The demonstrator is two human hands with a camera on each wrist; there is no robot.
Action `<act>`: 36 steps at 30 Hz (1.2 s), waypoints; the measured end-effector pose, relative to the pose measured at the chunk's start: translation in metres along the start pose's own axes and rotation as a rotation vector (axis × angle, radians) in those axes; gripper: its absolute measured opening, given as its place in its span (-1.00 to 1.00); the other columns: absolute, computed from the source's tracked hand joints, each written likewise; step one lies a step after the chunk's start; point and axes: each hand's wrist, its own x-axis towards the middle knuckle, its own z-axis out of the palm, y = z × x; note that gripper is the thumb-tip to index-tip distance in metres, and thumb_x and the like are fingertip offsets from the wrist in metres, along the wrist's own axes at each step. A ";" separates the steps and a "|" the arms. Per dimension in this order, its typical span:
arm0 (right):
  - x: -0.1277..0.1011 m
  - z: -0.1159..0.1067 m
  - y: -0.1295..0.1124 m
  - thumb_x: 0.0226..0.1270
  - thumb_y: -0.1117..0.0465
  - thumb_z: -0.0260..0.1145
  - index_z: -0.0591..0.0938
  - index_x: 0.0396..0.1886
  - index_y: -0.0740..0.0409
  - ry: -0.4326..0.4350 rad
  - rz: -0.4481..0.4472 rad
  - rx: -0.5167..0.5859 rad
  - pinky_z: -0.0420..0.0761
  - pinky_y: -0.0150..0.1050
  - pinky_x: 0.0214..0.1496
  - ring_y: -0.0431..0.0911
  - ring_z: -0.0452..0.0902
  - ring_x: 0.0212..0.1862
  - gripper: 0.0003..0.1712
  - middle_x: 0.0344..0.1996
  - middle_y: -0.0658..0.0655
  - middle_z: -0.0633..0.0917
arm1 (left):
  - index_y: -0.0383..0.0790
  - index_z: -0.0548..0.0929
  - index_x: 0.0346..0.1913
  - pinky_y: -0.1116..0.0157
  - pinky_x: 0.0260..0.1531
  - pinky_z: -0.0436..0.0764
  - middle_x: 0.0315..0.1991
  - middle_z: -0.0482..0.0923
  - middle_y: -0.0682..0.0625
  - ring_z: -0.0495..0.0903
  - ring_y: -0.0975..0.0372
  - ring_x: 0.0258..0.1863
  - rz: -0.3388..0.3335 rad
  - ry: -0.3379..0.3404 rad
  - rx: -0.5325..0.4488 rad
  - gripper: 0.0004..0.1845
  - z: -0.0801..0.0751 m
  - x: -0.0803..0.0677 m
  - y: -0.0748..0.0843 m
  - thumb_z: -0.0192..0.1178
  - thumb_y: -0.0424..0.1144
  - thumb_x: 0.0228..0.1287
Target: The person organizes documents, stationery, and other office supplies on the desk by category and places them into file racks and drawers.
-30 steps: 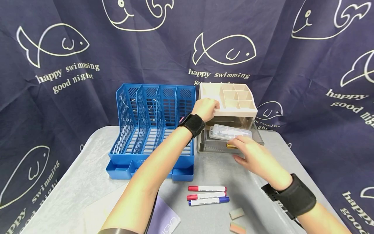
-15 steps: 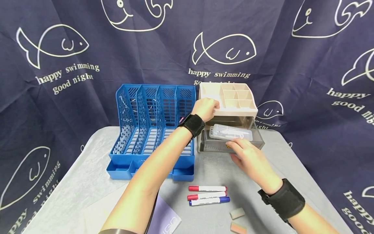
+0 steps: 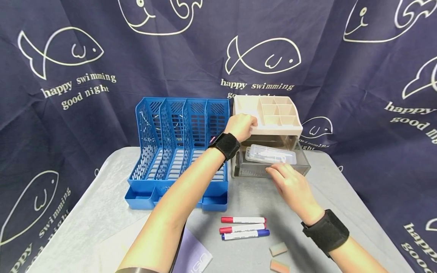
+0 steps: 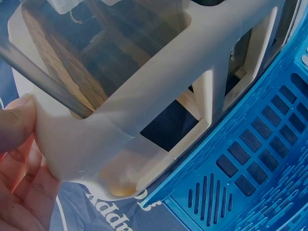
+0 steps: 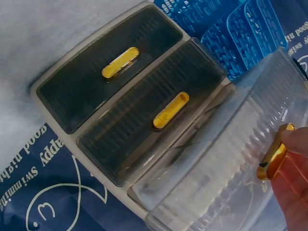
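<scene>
Left hand point(image 3: 241, 126) grips the beige organizer point(image 3: 273, 113) — steadying it. Right hand point(image 3: 288, 182), fingers fairly straight, presses the smoky drawer point(image 3: 271, 168) front; best pushed squarely, keeping the clear case point(image 3: 269, 154) inside.

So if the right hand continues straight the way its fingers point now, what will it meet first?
The right hand already touches the gold handle on the front of the open drawer, so it would probably press that drawer front first, toward the beige organizer.
</scene>
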 end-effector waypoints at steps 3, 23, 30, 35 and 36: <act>-0.003 0.002 0.001 0.04 0.52 0.23 0.61 -0.17 0.33 0.004 0.006 -0.006 0.56 -0.11 -0.16 0.04 0.53 -0.21 -0.70 -0.27 0.15 0.61 | -0.03 0.72 -0.12 0.28 -0.11 0.57 -0.14 0.69 0.07 0.63 0.22 -0.14 -0.001 -0.006 0.001 -0.74 0.000 0.000 0.000 0.20 -0.38 0.17; -0.008 0.015 0.006 0.43 0.33 -0.10 0.64 -0.15 0.33 0.182 -0.044 0.017 0.56 -0.06 -0.19 0.09 0.56 -0.23 -0.64 -0.27 0.19 0.63 | -0.02 0.72 -0.14 0.28 -0.11 0.57 -0.15 0.69 0.09 0.63 0.25 -0.13 -0.003 -0.007 0.005 -0.75 -0.001 0.002 0.001 0.18 -0.37 0.18; -0.009 0.014 0.006 0.44 0.32 -0.12 0.65 -0.15 0.33 0.168 -0.044 0.008 0.55 -0.09 -0.18 0.07 0.55 -0.24 -0.62 -0.27 0.18 0.63 | -0.02 0.72 -0.13 0.28 -0.11 0.57 -0.15 0.69 0.09 0.63 0.25 -0.13 -0.006 -0.012 0.008 -0.74 0.000 0.002 0.000 0.18 -0.38 0.18; -0.008 0.014 0.006 0.40 0.35 -0.11 0.64 -0.14 0.34 0.166 -0.049 0.007 0.55 -0.10 -0.17 0.08 0.55 -0.23 -0.63 -0.26 0.18 0.63 | -0.02 0.72 -0.12 0.28 -0.11 0.57 -0.14 0.69 0.09 0.63 0.24 -0.13 -0.006 -0.012 0.015 -0.74 0.000 0.002 0.001 0.18 -0.37 0.18; -0.007 0.014 0.006 0.38 0.36 -0.09 0.64 -0.14 0.34 0.168 -0.049 0.010 0.55 -0.09 -0.17 0.08 0.55 -0.23 -0.64 -0.26 0.19 0.63 | -0.02 0.72 -0.12 0.28 -0.11 0.57 -0.14 0.69 0.08 0.63 0.24 -0.13 -0.006 -0.013 0.016 -0.74 0.000 0.002 0.001 0.18 -0.37 0.18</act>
